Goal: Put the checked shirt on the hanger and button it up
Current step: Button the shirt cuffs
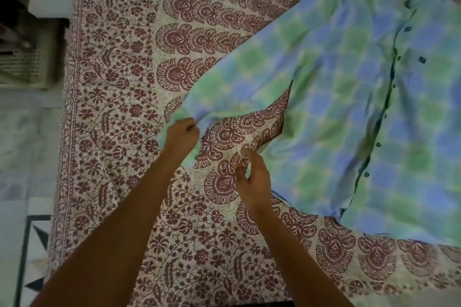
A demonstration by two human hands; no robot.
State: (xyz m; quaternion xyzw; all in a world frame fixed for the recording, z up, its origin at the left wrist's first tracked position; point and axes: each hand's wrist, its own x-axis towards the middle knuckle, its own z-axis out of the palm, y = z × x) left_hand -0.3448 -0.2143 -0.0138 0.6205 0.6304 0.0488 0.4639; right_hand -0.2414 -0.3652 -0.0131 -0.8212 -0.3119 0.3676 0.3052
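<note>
Shirt (349,112) lies front-up on the bed (119,157), over its right half. Its long axis runs from the collar at the far right corner down to the hem near the front edge, and the row of buttons (385,115) follows that line. One sleeve (239,77) stretches out leftward across the bedspread. The left hand (180,137) has its fingers curled tight round the sleeve's end. The right hand (252,182) hovers just beside the shirt's side edge, fingers loosely curled and holding nothing. A white basket (22,67) stands on the tiled floor (15,147) left of the bed.
</note>
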